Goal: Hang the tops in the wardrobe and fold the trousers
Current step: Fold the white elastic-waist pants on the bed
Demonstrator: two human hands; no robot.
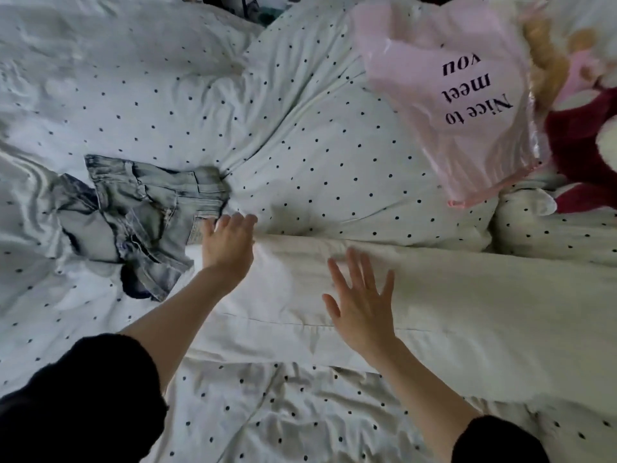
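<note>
White trousers (467,312) lie flat across the bed, stretching from the middle to the right edge. My left hand (228,242) rests at their upper left end, with its fingers bent over the cloth edge. My right hand (360,299) lies on the trousers with its fingers spread and straight. A crumpled pair of pale washed denim jeans (143,215) sits on the bed just left of my left hand.
The bed is covered by a white duvet (300,145) with small dark dots. A pink plastic bag (460,95) printed "Nice to meet you" lies at the upper right, beside plush toys (581,155) in dark red and beige.
</note>
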